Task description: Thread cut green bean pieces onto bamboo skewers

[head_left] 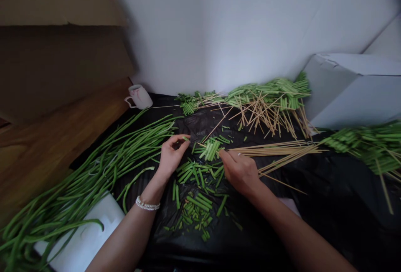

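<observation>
My left hand is closed in a pinch, with a short green bean piece between thumb and fingertips. My right hand grips a bamboo skewer at the near end of a row of cut bean pieces threaded side by side. The skewer's pale tip pokes out to the left, apart from my left hand; most of its shaft is hidden by my right hand. Beneath both hands lie loose cut bean lengths and smaller trimmings on black plastic sheeting.
Long uncut beans spread on the left, partly over a white object. Bare skewers lie to the right. Filled skewers pile against the wall, with another pile far right. A mug and a white box stand behind.
</observation>
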Demonstrator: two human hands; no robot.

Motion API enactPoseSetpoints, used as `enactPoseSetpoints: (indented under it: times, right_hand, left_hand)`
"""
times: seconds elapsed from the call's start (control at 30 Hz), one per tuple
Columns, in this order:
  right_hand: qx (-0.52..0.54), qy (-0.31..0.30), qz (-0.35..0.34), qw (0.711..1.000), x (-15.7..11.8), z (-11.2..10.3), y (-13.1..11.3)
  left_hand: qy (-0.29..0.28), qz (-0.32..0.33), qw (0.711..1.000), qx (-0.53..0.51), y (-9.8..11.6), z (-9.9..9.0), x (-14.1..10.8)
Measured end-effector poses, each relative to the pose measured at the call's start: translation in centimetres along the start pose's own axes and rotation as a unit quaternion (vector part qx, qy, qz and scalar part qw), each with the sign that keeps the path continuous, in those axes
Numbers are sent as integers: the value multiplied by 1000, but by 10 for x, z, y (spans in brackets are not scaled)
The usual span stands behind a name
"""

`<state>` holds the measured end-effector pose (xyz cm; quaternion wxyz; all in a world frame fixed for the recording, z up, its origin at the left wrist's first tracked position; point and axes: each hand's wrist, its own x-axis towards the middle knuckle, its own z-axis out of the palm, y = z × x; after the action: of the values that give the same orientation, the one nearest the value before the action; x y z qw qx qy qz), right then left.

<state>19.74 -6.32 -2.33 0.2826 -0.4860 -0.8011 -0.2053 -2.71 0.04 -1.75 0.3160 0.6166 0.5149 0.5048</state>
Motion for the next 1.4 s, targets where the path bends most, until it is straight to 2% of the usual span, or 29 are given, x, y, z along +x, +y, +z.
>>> enactPoseSetpoints:
  times: [0.17, 0.4, 0.5, 0.67, 1.4]
  right_hand:
    - [9, 6, -1, 1000, -1, 2, 1]
    - [14, 5, 1, 1000, -1, 2, -1]
    - [13, 4, 3, 1000, -1, 1, -1]
    - [13, 6, -1, 1000, 0, 1, -1]
    - [15, -9, -5, 1000, -2, 4, -3]
  left_hand:
    - [-53, -64, 977, -197, 5, 1, -2]
    - [-53, -176, 937, -299, 0, 3, -2]
    - [-78, -200, 927, -308, 1, 4, -3]
    - [-105, -204, 925, -303, 5, 6, -6]
    - [-104, -200, 935, -275, 4, 7, -6]
